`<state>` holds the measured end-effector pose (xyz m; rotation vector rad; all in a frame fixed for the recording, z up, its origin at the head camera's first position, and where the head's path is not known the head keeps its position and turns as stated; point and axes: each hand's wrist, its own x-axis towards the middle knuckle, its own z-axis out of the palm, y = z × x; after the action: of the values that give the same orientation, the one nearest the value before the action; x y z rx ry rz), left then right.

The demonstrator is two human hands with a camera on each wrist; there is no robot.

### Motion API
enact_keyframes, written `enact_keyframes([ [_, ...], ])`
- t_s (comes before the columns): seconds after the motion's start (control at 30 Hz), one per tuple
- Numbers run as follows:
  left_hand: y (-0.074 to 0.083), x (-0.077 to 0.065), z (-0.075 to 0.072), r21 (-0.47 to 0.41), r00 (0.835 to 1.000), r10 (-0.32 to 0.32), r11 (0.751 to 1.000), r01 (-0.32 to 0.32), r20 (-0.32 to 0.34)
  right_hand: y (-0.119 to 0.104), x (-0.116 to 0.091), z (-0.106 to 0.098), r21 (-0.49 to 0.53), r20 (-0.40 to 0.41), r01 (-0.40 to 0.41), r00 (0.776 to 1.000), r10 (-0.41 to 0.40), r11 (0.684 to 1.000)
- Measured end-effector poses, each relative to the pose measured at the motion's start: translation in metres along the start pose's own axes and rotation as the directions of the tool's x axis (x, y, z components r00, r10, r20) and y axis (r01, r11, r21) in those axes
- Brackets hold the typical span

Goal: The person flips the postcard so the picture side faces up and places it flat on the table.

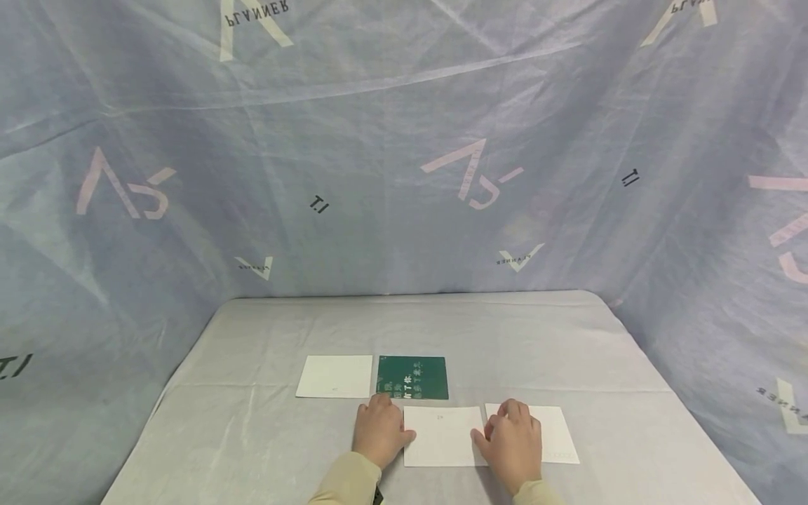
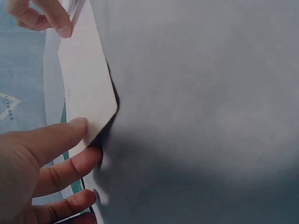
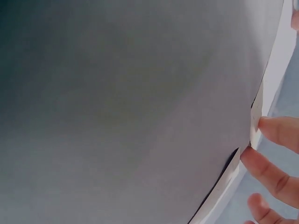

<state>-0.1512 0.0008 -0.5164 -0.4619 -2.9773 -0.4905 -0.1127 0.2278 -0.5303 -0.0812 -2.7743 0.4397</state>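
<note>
A white card [image 1: 442, 438] with a tiny printed mark lies between the two hands on the grey cloth. At its left edge, my left hand [image 1: 380, 431] pinches it, thumb on top and index finger at the edge; a dark shadow shows under the card's rim [image 2: 86, 70] in the left wrist view. My right hand [image 1: 514, 443] holds the opposite edge, the thumb on its face and the index fingertip [image 3: 250, 156] at its corner. Partly hidden beneath the right hand is another white card [image 1: 555, 435].
Farther back, a green card [image 1: 413, 377] with white lettering lies beside a third white card [image 1: 334, 376]. Grey cloth covers the table [image 1: 240, 421]. A printed blue-grey fabric curtain [image 1: 379, 238] rises along the back and both sides.
</note>
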Motion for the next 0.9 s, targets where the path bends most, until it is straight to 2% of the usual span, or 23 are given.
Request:
enact_keyframes([
  [0.3,0.003,0.000,-0.003,0.089,1.000,0.007,0.996,-0.009,0.017,-0.001,0.001,-0.001,0.000,0.028,-0.002,1.000,0.002,1.000],
  [0.47,0.000,-0.003,-0.002,0.055,1.000,0.011,0.998,-0.010,-0.009,-0.002,0.001,0.000,-0.002,0.031,0.016,0.999,-0.016,1.000],
  [0.63,-0.005,-0.005,-0.004,0.047,0.998,0.011,0.999,-0.008,-0.069,-0.001,0.001,0.001,0.032,0.006,0.035,0.999,-0.035,0.999],
  [0.9,-0.012,-0.004,-0.012,-0.036,0.994,-0.033,0.999,0.029,-0.100,-0.004,0.004,-0.001,0.079,-0.008,0.028,1.000,-0.027,0.997],
])
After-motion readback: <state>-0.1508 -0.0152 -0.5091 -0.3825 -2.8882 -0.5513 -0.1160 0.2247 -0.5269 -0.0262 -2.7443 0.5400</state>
